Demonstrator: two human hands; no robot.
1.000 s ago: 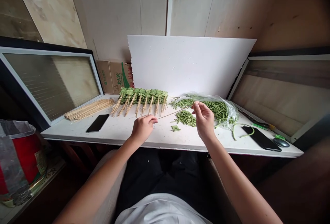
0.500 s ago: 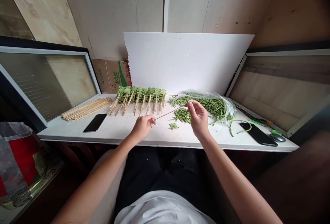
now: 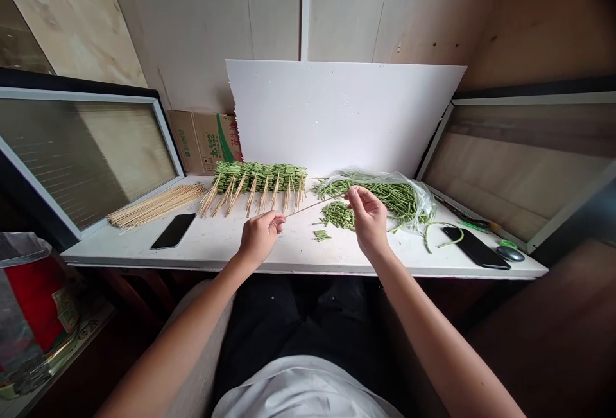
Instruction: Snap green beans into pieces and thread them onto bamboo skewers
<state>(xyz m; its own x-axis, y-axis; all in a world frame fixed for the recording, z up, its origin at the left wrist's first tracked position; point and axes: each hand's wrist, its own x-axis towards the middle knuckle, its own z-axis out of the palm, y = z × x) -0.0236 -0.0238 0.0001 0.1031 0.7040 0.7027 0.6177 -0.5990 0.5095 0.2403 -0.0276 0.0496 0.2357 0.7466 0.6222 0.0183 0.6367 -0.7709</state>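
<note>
My left hand (image 3: 258, 236) pinches the near end of a thin bamboo skewer (image 3: 312, 204) above the white table (image 3: 216, 246). My right hand (image 3: 367, 217) is closed in a pinch at the skewer's far tip, holding a small green piece I can barely make out. Just beyond it lies a little heap of cut green bean pieces (image 3: 338, 214), with a few loose ones (image 3: 319, 235) nearer me. A row of finished bean skewers (image 3: 257, 180) rests at the back of the table.
Long green beans spill from a clear plastic bag (image 3: 391, 194) at the right. Bare skewers (image 3: 154, 205) and a black phone (image 3: 173, 230) lie left; a second phone (image 3: 475, 247) lies right. A white board (image 3: 337, 110) and a cardboard box (image 3: 202, 142) stand behind. A red tin (image 3: 29, 302) sits low left.
Both hands have shifted slightly left and stayed on the skewer; the right hand's pinch has come to the skewer's tip. The view has drifted a little.
</note>
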